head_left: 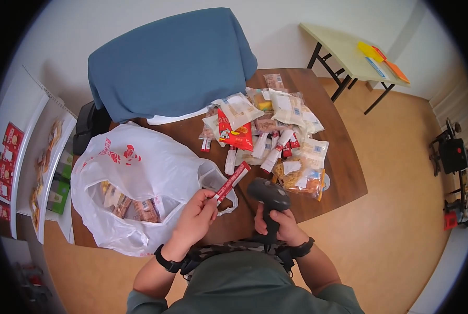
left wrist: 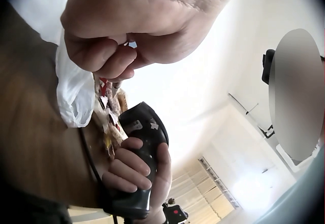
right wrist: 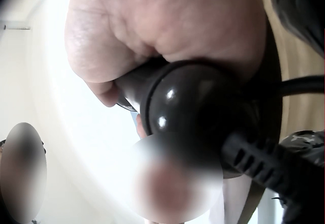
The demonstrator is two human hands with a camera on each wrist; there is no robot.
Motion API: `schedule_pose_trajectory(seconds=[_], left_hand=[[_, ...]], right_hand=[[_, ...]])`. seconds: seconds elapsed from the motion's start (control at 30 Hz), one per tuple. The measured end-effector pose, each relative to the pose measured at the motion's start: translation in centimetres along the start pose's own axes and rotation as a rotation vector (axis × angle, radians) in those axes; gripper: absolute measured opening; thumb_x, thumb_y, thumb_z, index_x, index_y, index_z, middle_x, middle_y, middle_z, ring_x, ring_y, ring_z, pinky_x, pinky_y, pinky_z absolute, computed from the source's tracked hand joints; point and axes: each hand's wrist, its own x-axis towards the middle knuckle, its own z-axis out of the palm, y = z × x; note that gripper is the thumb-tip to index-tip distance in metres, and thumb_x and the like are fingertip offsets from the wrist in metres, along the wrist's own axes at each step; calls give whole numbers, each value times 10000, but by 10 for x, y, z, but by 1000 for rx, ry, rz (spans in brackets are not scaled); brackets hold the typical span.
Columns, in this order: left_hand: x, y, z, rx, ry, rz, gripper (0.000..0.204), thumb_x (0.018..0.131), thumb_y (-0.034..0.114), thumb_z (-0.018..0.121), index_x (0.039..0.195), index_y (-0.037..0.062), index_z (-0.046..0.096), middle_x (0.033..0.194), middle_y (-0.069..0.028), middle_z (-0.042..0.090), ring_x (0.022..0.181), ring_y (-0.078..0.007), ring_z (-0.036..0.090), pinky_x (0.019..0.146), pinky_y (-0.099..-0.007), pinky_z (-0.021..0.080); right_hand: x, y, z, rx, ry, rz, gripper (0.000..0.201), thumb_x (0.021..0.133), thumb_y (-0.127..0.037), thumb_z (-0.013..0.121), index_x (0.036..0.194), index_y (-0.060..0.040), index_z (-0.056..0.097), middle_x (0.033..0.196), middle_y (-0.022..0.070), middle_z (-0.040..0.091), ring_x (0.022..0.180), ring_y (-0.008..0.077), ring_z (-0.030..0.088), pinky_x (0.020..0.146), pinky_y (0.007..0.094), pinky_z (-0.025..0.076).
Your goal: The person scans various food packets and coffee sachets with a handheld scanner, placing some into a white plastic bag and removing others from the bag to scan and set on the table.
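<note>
My left hand [head_left: 196, 215] pinches one end of a slim red stick packet [head_left: 234, 180], which points up and away over the table. In the left wrist view the curled fingers [left wrist: 109, 56] hide most of what they hold. My right hand [head_left: 289, 229] grips the handle of a black handheld barcode scanner [head_left: 268, 194], its head close to the right of the packet. The scanner's cable [right wrist: 264, 168] leaves the handle's base in the right wrist view. Just left of my left hand lies a white plastic bag [head_left: 166, 154], open, with wrapped snacks [head_left: 145, 209] inside.
A pile of wrapped snacks [head_left: 283, 112] and more stick packets covers the middle of the brown table [head_left: 344, 172]. Behind stands a bulky shape under a blue cloth [head_left: 166, 63]. Shelves [head_left: 32, 152] with goods are at left; a folding table [head_left: 344, 49] is back right.
</note>
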Motion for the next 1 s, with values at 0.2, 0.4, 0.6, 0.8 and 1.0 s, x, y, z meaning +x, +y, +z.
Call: schedule_pose_trajectory(seconds=[0.2, 0.4, 0.6, 0.8, 1.0], left_hand=[[-6, 0, 1, -30, -28, -25, 157, 1058, 166, 482, 1170, 76, 544, 700, 15, 519, 571, -34, 427, 504, -189, 312], [-41, -27, -15, -339, -2, 127, 178, 1068, 141, 462, 1225, 76, 518, 721, 15, 495, 574, -41, 386, 511, -212, 307], [-80, -66, -41, -632, 675, 610, 226, 1073, 248, 420, 1228, 91, 467, 668, 10, 374, 536, -82, 305, 501, -245, 262], [-78, -38, -62, -816, 846, 526, 127, 1071, 218, 447, 1135, 115, 483, 717, 10, 391, 564, -78, 319, 498, -241, 257], [-54, -1, -92, -738, 632, 663, 400, 1040, 168, 507, 1421, 139, 390, 1074, -48, 593, 684, -105, 501, 632, -255, 435]], right_hand=[[-3, -1, 3, -25, 29, -6, 452, 928, -374, 684, 1185, -33, 536, 736, 95, 554, 617, 207, 545, 588, 342, 417], [0, 2, 1, 20, 6, -39, 496, 901, -391, 714, 1180, -31, 518, 739, 105, 557, 607, 201, 545, 585, 337, 434], [4, -2, 9, -64, 64, -34, 488, 884, -424, 711, 1144, -64, 512, 687, 73, 510, 545, 194, 513, 549, 345, 405], [4, -2, 8, -86, 61, -10, 480, 887, -424, 707, 1150, -73, 511, 691, 68, 509, 556, 191, 514, 553, 339, 404], [4, -4, 12, -96, 56, -37, 469, 883, -401, 714, 1150, -73, 512, 702, 72, 515, 568, 192, 515, 561, 337, 404]])
